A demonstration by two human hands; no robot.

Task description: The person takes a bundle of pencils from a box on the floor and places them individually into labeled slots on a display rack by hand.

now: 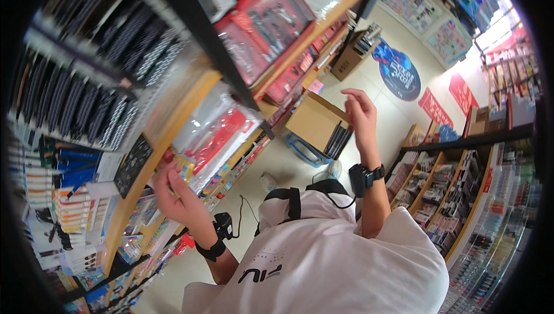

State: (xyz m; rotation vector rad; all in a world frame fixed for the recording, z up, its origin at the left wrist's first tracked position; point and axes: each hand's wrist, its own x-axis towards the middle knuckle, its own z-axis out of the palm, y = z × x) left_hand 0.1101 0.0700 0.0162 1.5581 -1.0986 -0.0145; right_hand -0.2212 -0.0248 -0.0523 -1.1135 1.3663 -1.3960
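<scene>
My left hand [179,197] reaches to the edge of a wooden shelf [173,128] at the left. Its fingertips are at a small yellow and red packet [185,168]. Blur hides whether they grip it or only touch it. Beside that packet lie red and clear plastic-wrapped goods [225,141]. Over the aisle floor, my right hand [362,113] is raised, its fingers loosely bent and apart with nothing in them. Below it in the picture stands an opened cardboard box [316,119] with dark, thin items [338,141] inside, on a blue plastic stool or basket [309,152].
Racks of dark patterned pens [65,106] fill the left, with a small blackboard sign [133,165] on the shelf edge. A black upright post [207,37] divides the shelving. Another carton [352,54] sits on the floor. Compartmented shelves [433,184] line the right.
</scene>
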